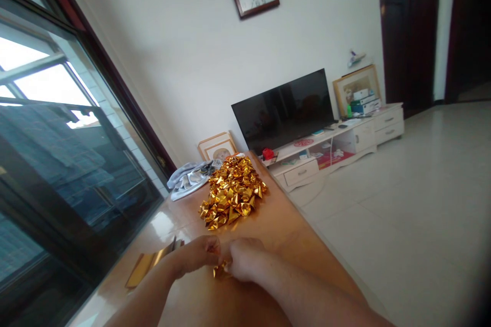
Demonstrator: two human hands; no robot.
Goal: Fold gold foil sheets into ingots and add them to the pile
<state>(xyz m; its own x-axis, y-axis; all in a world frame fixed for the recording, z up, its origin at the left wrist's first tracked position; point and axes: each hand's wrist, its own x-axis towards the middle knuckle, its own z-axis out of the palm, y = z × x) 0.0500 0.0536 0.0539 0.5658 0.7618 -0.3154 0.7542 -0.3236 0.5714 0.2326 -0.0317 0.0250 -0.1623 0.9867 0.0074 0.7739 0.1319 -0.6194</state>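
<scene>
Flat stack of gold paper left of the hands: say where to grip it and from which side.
Judging by its pose, take the flat stack of gold paper by its near short end, from above and the left. It lies flat on the table, close to the left hand.

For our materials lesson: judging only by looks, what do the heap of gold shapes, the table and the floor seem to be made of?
Heap of gold shapes: probably metallic foil paper, mirror-bright with sharp creases.
Table: seemingly wood or wood-look board with a glossy finish; it reflects window light.
Floor: likely polished pale tile, with faint joint lines and sheen.
Both hands pinch a small gold piece; material looks the same.
</scene>
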